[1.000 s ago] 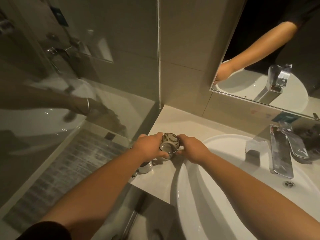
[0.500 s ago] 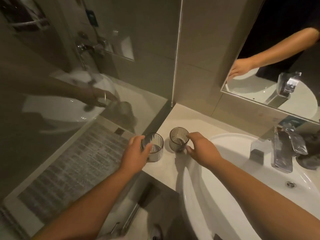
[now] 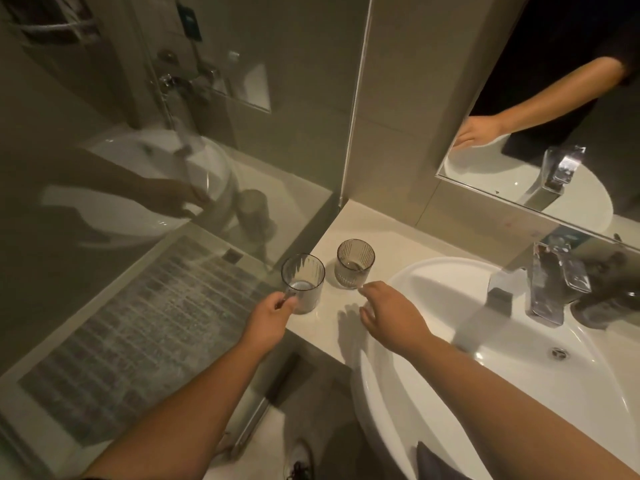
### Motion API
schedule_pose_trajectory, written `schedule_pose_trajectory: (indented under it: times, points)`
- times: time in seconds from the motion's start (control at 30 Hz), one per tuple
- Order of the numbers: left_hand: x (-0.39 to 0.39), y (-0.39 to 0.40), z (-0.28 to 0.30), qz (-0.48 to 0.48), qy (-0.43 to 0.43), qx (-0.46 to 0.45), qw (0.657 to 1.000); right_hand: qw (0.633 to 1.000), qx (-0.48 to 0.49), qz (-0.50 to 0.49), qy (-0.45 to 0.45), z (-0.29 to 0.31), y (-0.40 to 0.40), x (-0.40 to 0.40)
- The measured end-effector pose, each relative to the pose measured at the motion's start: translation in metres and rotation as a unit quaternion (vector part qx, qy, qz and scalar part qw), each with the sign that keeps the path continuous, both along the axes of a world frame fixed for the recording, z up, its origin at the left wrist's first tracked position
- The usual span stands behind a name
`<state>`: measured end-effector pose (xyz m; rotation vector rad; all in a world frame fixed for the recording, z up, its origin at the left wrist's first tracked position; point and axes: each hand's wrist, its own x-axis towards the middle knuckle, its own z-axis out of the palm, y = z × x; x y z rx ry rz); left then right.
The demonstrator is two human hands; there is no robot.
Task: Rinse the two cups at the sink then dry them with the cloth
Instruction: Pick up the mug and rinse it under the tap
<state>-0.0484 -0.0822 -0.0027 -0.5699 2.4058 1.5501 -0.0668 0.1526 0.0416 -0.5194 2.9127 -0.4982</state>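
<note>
Head view, only one. No writing legible anywhere: a teal label point(image 3: 562, 237) under the mirror point(image 3: 540, 109) is too blurred to read, same for a dark tag up on the shower wall. Two ribbed, smoky see-thru cups stand upright on the beige stone worktop point(image 3: 346, 216), left of the white basin point(image 3: 433, 275), near each other but apart. Left cup point(image 3: 303, 282) sits right at the worktop's left edge beside the glass shower screen point(image 3: 173, 202); left hand point(image 3: 270, 313) has fingers curled at its lower side, looks like a pinch on the wall, tho contact is partly hidden by the glass. Right cup point(image 3: 355, 263) stands free w/ a dark patch at the bottom, water or base, can't tell. Right hand point(image 3: 391, 313) hovers just below it, fingers loosely spread, holding nothing, fingertip near the cup's foot, not clearly touching. Chrome square-lever tap point(image 3: 550, 285) at the basin's back, round drain point(image 3: 559, 353) below it. A grey fabric corner point(image 3: 433, 462) is cut off at the bottom edge. Shoe point(image 3: 301, 459) on the floor, half out of shot.
</note>
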Motion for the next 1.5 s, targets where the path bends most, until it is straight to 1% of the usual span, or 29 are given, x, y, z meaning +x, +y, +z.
schedule_pose_trajectory:
  times: [0.23, 0.4, 0.6, 0.7, 0.8, 0.87, 0.97, 1.1, 1.3, 1.4, 1.5]
  points:
    - [0.019, 0.014, 0.032, 0.008, 0.065, 0.083, 0.994, 1.0, 0.015, 0.001, 0.025, 0.008, 0.017, 0.012]
    - [0.027, 0.048, 0.062, -0.009, 0.121, 0.098, 0.988, 0.997, 0.025, -0.018, 0.066, 0.025, 0.044, 0.026]
    - [0.015, 0.121, 0.081, -0.075, 0.112, 0.091, 0.987, 0.983, 0.076, -0.085, 0.147, 0.059, 0.114, 0.041]
    - [0.013, 0.157, 0.076, -0.109, 0.1, 0.093, 0.985, 0.968, 0.095, -0.124, 0.196, 0.081, 0.158, 0.042]
    - [0.017, 0.19, 0.065, -0.149, 0.093, 0.086, 0.981, 0.951, 0.145, -0.153, 0.227, 0.098, 0.197, 0.038]
    - [0.021, 0.207, 0.058, -0.169, 0.084, 0.084, 0.978, 0.95, 0.161, -0.169, 0.209, 0.1, 0.217, 0.029]
    - [0.024, 0.229, 0.049, -0.203, 0.083, 0.064, 0.974, 0.961, 0.156, -0.188, 0.133, 0.098, 0.233, 0.013]
    - [0.022, 0.251, 0.044, -0.235, 0.068, 0.052, 0.968, 0.965, 0.179, -0.144, 0.129, 0.095, 0.234, -0.006]
    - [0.016, 0.267, 0.042, -0.251, 0.001, 0.102, 0.962, 0.972, 0.167, -0.147, 0.077, 0.107, 0.24, -0.03]
    - [0.017, 0.275, 0.043, -0.264, -0.003, 0.128, 0.956, 0.98, 0.134, -0.138, 0.055, 0.117, 0.249, -0.041]
    - [0.018, 0.282, 0.043, -0.265, -0.008, 0.147, 0.953, 0.984, 0.123, -0.122, 0.042, 0.123, 0.256, -0.047]
